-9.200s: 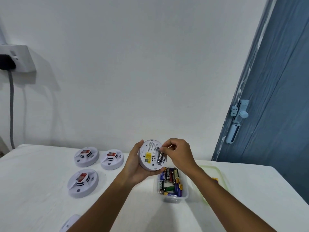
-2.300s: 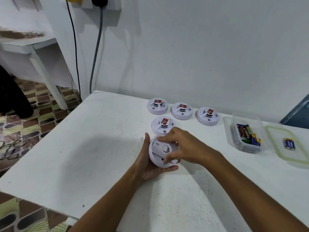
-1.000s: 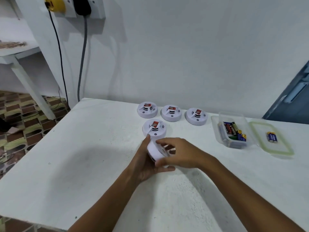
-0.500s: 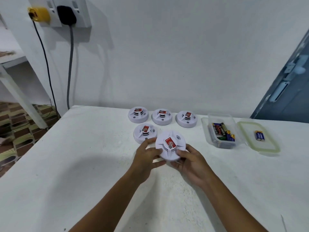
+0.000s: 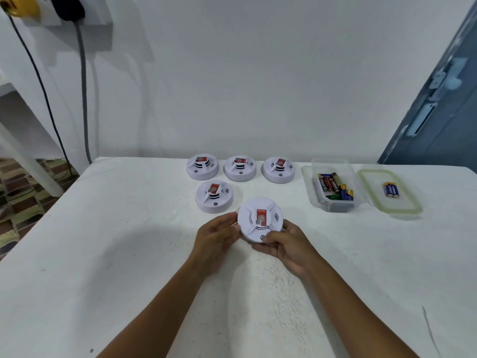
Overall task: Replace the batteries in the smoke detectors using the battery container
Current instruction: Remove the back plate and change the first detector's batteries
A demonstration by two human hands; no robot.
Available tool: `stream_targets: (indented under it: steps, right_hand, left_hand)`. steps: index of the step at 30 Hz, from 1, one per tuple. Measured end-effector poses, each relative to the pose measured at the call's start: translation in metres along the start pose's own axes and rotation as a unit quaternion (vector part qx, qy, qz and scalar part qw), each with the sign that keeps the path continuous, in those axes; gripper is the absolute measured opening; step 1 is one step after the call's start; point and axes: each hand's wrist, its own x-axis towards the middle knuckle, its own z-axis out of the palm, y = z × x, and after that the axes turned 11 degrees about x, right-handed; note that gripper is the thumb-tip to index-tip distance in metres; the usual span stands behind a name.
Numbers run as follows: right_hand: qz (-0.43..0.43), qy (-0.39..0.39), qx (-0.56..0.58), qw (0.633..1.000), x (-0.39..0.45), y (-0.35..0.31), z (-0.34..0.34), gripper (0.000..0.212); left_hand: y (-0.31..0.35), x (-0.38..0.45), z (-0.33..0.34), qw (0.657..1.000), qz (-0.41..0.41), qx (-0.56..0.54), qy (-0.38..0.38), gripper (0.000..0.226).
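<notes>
Our left hand (image 5: 215, 235) and right hand (image 5: 286, 244) grip the round white plastic smoke detector (image 5: 259, 219) from opposite sides, red label up.

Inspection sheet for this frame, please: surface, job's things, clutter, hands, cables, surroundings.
Surface: white table, rough and speckled.
Job's things: held detector face up; four detectors resting behind it; open battery container with mixed batteries; lid beside it carrying a blue battery pair.
Clutter: nothing seen.
Hands: left hand and right hand both grip the held detector's rim.
Cables: two cables hang from wall plugs, left.
Surroundings: white wall, blue door, patterned floor.
</notes>
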Motion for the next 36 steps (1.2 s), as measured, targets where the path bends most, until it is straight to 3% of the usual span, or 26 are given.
stream_targets:
  steps: [22,36]
  right_hand:
    - [-0.020,0.009,-0.012,1.000,0.0055,0.0042,-0.0026,0.043]
    - [-0.024,0.000,-0.019,1.000,0.0062,0.0051,-0.0042,0.046]
  left_hand:
    - [-0.0016,-0.0001,-0.0044,0.993,-0.005,-0.120,-0.019,0.031]
    - [-0.0038,-0.0005,-0.0048,0.995,0.016,-0.093,-0.037,0.035]
